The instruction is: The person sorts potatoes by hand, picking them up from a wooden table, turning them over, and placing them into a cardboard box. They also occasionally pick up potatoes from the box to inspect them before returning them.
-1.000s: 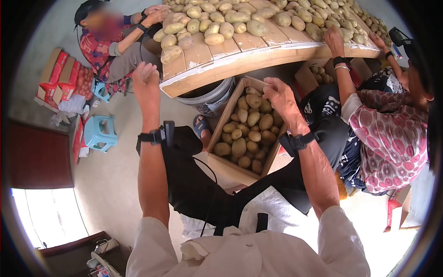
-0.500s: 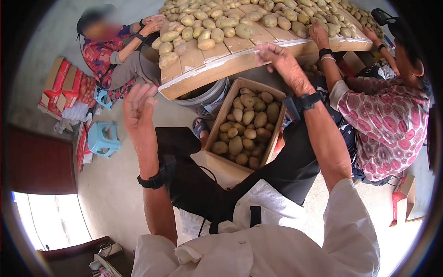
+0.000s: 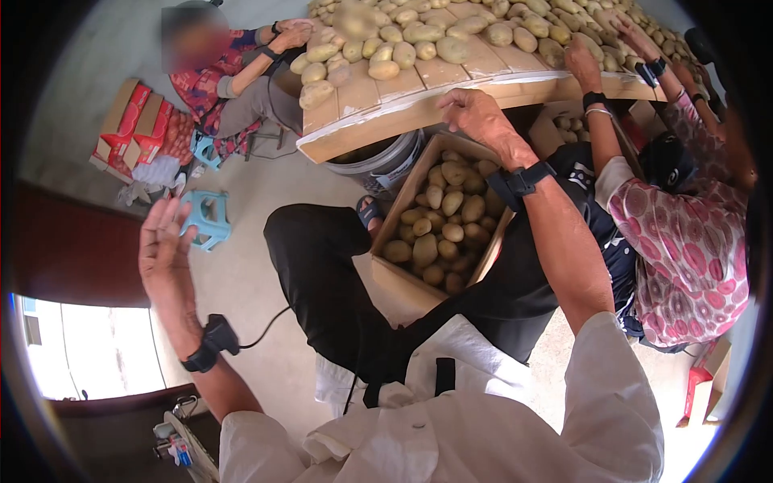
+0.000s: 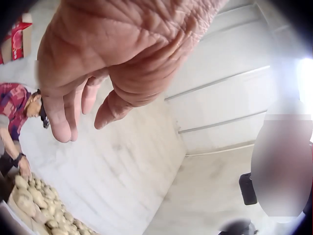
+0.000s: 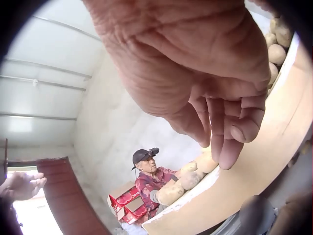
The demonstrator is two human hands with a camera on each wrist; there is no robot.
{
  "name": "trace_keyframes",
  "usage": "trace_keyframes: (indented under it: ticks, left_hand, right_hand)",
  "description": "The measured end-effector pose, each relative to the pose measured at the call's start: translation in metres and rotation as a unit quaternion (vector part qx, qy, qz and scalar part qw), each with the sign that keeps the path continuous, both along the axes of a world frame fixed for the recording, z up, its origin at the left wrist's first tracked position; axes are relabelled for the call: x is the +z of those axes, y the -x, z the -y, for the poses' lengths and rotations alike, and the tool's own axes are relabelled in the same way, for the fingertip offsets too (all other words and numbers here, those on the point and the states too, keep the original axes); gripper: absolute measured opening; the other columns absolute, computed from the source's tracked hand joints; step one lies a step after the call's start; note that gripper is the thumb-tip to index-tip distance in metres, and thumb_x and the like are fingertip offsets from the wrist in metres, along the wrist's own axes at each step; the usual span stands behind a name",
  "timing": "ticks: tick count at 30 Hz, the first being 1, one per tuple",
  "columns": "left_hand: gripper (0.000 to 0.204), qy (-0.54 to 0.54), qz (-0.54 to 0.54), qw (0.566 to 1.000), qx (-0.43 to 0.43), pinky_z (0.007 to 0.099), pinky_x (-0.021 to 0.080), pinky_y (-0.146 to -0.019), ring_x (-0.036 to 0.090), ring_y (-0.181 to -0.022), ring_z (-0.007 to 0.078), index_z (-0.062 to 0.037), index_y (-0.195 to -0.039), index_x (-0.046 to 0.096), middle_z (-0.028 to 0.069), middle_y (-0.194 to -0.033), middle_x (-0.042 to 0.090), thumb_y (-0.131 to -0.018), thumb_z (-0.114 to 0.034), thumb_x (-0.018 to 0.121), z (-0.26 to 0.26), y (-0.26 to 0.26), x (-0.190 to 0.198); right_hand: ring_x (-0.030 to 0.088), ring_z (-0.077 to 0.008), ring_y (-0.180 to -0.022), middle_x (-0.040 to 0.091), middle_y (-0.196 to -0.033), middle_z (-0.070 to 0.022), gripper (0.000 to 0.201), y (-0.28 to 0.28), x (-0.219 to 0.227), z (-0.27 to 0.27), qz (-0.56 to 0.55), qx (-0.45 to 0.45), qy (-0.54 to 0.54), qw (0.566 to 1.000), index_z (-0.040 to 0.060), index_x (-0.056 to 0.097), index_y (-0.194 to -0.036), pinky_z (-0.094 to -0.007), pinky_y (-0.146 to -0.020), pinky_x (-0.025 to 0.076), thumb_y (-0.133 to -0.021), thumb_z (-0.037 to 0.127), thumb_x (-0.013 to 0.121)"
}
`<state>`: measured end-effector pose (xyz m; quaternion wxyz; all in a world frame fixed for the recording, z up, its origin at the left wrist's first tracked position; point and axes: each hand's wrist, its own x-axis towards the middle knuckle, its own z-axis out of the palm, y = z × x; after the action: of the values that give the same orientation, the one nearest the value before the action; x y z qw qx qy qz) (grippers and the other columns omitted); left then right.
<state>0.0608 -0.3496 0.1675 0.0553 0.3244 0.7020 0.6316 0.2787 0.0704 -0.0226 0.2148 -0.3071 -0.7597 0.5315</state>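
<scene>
Standing at far left on the floor, red cartons (image 3: pixel 133 125) lean close together, with a mesh bag of round things beside them. The left hand (image 3: pixel 167 241) is raised well apart from the surface (image 3: pixel 439 72), palm turned inward, its fingers nearly straight and near one another, the thumb a little apart, and holds nothing. A blue stool (image 3: pixel 206 219) shows just beyond it. Next comes a person in a red patterned top (image 3: pixel 197 90), seated by the left edge of the surface, both hands near its left corner. Loose potatoes (image 3: pixel 453 50) cover much of the surface, while a bare strip of boards runs along the front edge from that corner. Below this edge sit a bucket (image 3: pixel 378 165) and, just to its right, an open box (image 3: pixel 407 278) of more potatoes, between the wearer's legs. Over the box, near the front edge, hangs the right hand (image 3: pixel 475 117), its fingers loosely bent with a narrow gap to the thumb, nothing in them; whether it touches the edge, I cannot tell. At right, a person in a pink patterned top (image 3: pixel 684 249) reaches one hand to the potatoes behind the front edge
</scene>
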Motion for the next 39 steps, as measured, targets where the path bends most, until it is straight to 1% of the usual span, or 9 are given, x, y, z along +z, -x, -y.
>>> trace_keyframes:
  ticks: [4,11,13,17,22,27,30,33,39]
  left_hand:
    - [0.041,0.082,-0.045,0.993,0.067,0.0343,0.052,-0.103,0.061,-0.13,0.0258,0.0017,-0.142,0.052,0.0157,-0.14,0.062,-0.104,-0.009,0.059,0.019,0.001,0.036]
    - [0.042,0.095,-0.036,0.993,0.053,0.0338,0.054,-0.102,0.061,-0.13,0.0261,-0.0001,-0.143,0.052,0.0148,-0.143,0.06,-0.103,-0.01,0.06,0.0,-0.019,0.062]
    - [0.045,0.083,-0.048,0.995,-0.033,0.0339,0.054,-0.102,0.061,-0.13,0.0259,0.0013,-0.145,0.05,0.0163,-0.143,0.059,-0.103,-0.011,0.06,-0.005,-0.03,0.07]
    - [0.05,0.081,-0.061,0.993,-0.066,0.0346,0.053,-0.102,0.06,-0.131,0.0276,0.0044,-0.147,0.046,0.0201,-0.145,0.057,-0.102,-0.013,0.061,-0.009,-0.048,0.09]
    - [0.058,-0.057,-0.111,0.983,-0.134,0.0353,0.054,-0.098,0.06,-0.129,0.0331,0.0124,-0.147,0.041,0.0272,-0.145,0.053,-0.1,-0.014,0.063,-0.03,-0.044,0.113]
    - [0.048,-0.2,-0.104,0.957,-0.182,0.037,0.058,-0.093,0.065,-0.123,0.035,0.0138,-0.141,0.046,0.0268,-0.136,0.06,-0.101,-0.009,0.061,-0.068,-0.032,0.108]
    - [0.046,-0.244,-0.075,0.943,-0.213,0.037,0.058,-0.091,0.066,-0.121,0.0346,0.0128,-0.14,0.048,0.0254,-0.132,0.062,-0.101,-0.009,0.061,-0.097,-0.026,0.094]
    - [0.044,-0.269,-0.032,0.936,-0.223,0.0372,0.058,-0.089,0.067,-0.119,0.0336,0.0123,-0.138,0.05,0.0237,-0.13,0.064,-0.1,-0.009,0.061,-0.117,-0.022,0.082]
    - [0.054,-0.272,-0.004,0.941,-0.199,0.0404,0.051,-0.101,0.058,-0.131,0.0337,0.0127,-0.145,0.043,0.026,-0.14,0.057,-0.1,-0.01,0.062,-0.138,-0.019,0.072]
  right_hand:
    - [0.066,-0.0174,-0.074,0.07,-0.088,-0.0094,0.028,-0.001,0.004,0.006,0.0,0.009,-0.004,1.0,-0.0001,0.072,-0.115,-0.0325,-0.077,0.055,-0.093,0.012,0.058]
    - [0.068,-0.0201,-0.075,0.073,-0.092,-0.0137,0.03,-0.018,0.002,0.002,-0.007,0.004,-0.022,1.0,-0.0012,0.071,-0.115,-0.0341,-0.078,0.055,-0.093,0.014,0.058]
    - [0.068,-0.02,-0.074,0.073,-0.091,-0.0131,0.029,-0.023,0.004,0.0,0.018,0.0,-0.043,0.999,-0.0007,0.071,-0.115,-0.0342,-0.076,0.055,-0.093,0.014,0.059]
    - [0.066,-0.0187,-0.073,0.072,-0.088,-0.0099,0.028,-0.024,-0.003,-0.005,0.014,0.007,-0.036,0.999,0.0007,0.071,-0.115,-0.0339,-0.074,0.054,-0.093,0.012,0.058]
    - [0.063,-0.0137,-0.075,0.07,-0.093,-0.0049,0.025,-0.009,-0.023,0.0,-0.055,0.091,0.014,0.994,0.0008,0.07,-0.116,-0.0291,-0.077,0.053,-0.096,0.008,0.057]
    - [0.064,-0.0123,-0.09,0.07,-0.101,-0.0047,0.022,-0.005,0.034,0.081,-0.112,0.202,0.094,0.968,0.0013,0.07,-0.12,-0.0275,-0.084,0.054,-0.1,0.007,0.063]
    - [0.066,-0.015,-0.094,0.068,-0.11,-0.0061,0.029,0.007,0.051,0.134,-0.167,0.305,0.006,0.938,0.0068,0.067,-0.128,-0.029,-0.087,0.055,-0.1,0.003,0.061]
    - [0.067,-0.0164,-0.09,0.065,-0.118,-0.0102,0.041,0.02,0.062,0.185,-0.215,0.354,-0.033,0.91,0.0081,0.06,-0.137,-0.0329,-0.083,0.056,-0.097,0.011,0.066]
    - [0.068,-0.0254,-0.088,0.065,-0.116,-0.0142,0.054,0.029,0.024,0.249,-0.244,0.366,-0.052,0.897,0.0088,0.052,-0.143,-0.0374,-0.083,0.055,-0.092,0.009,0.071]
